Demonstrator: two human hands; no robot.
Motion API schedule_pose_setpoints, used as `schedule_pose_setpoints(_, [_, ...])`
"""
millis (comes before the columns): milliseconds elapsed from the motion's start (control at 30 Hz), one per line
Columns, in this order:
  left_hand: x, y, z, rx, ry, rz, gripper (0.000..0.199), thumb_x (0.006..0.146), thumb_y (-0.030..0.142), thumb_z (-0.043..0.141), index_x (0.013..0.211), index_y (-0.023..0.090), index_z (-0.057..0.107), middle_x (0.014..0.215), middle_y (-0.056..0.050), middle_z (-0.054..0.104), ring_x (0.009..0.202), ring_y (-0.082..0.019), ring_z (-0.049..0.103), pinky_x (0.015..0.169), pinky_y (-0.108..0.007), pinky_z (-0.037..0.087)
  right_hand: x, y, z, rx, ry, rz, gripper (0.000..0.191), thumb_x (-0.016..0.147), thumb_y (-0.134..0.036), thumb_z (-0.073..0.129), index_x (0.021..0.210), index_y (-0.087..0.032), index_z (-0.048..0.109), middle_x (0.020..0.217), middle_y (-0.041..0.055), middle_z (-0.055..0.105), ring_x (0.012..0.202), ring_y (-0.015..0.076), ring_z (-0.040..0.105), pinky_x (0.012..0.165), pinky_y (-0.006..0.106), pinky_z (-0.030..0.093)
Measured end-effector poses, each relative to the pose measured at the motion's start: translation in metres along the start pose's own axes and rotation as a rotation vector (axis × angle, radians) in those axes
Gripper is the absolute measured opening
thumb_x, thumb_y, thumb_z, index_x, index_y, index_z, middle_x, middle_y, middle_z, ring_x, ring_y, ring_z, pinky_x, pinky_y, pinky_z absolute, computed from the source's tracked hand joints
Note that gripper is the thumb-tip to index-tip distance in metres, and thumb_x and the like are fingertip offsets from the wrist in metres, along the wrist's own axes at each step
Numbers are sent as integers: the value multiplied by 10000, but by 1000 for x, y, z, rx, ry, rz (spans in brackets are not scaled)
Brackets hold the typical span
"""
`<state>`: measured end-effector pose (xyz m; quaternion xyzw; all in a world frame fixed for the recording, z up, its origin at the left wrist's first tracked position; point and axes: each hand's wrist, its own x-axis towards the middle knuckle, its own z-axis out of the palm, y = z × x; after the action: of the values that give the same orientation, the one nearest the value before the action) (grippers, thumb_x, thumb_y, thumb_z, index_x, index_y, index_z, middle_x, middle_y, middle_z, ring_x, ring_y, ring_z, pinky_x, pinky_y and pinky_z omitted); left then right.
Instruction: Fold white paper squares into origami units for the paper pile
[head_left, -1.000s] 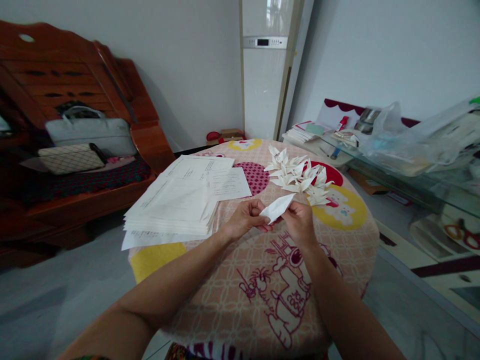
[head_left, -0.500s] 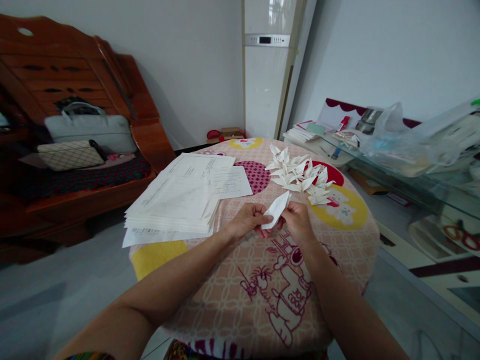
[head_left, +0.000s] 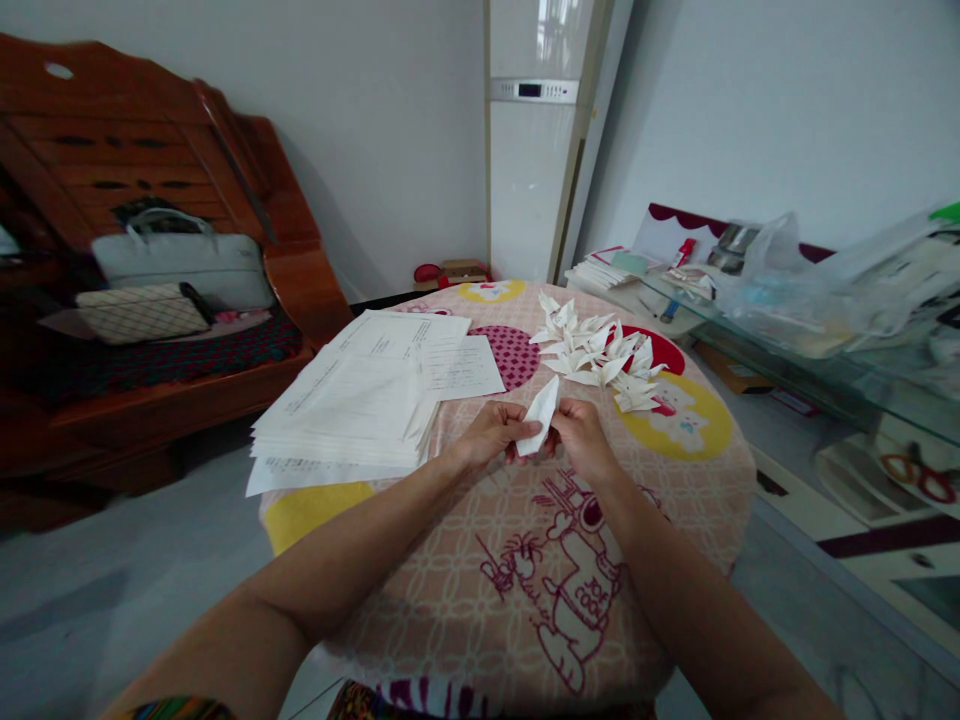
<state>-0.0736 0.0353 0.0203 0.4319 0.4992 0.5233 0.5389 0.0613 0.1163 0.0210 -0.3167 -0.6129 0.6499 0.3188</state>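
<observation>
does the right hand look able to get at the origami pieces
Probably yes: the origami pieces lie on the tablecloth just beyond the right hand, with nothing visible between. It would likely need to release the folded paper it shares with the left hand.

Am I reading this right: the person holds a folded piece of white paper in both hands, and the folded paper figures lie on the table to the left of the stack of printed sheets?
Not quite: the folded paper figures lie to the right of the stack of printed sheets, as the head view shows. The rest is right.
</observation>
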Motion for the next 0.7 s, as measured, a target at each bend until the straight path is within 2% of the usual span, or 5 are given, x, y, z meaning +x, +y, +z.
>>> schedule_pose_setpoints(167, [18, 0, -12, 49, 28, 39, 450, 677, 499, 788, 751, 75, 659, 584, -47, 648, 399, -108, 555, 399, -214, 426, 29, -2, -2, -130, -46, -51, 156, 637, -324, 625, 592, -174, 627, 399, -33, 535, 312, 105, 452, 305, 208, 325])
schedule_pose_setpoints(300, [32, -2, -22, 45, 54, 67, 455, 685, 508, 778, 738, 75, 651, 588, -40, 628, 401, -90, 518, 404, -212, 405, 45, 1, 3, -63, -7, -85, 177, 628, -350, 619, 577, -181, 600, 382, -37, 526, 295, 98, 429, 304, 208, 327])
schedule_pose_setpoints(467, [38, -10, -30, -51, 61, 92, 440, 687, 508, 776, 723, 101, 612, 550, -6, 586, 401, -55, 446, 393, -170, 292, 52, 17, 11, -18, 114, -121, 199, 675, -359, 612, 578, -192, 563, 368, -53, 511, 285, 100, 427, 294, 206, 322])
schedule_pose_setpoints(600, [40, -12, -30, -90, 95, 161, 414, 651, 461, 802, 663, 107, 589, 576, -19, 605, 481, -73, 494, 453, -178, 322, 54, 23, 13, -2, 83, -146, 175, 690, -345, 608, 613, -193, 569, 402, -55, 544, 305, 110, 470, 317, 213, 368])
schedule_pose_setpoints(700, [40, -13, -28, -92, 52, 122, 417, 683, 484, 772, 672, 105, 599, 587, -17, 605, 465, -63, 460, 437, -184, 283, 54, 24, 12, 6, 80, -116, 184, 694, -358, 611, 621, -193, 574, 386, -61, 524, 289, 117, 453, 300, 222, 348])
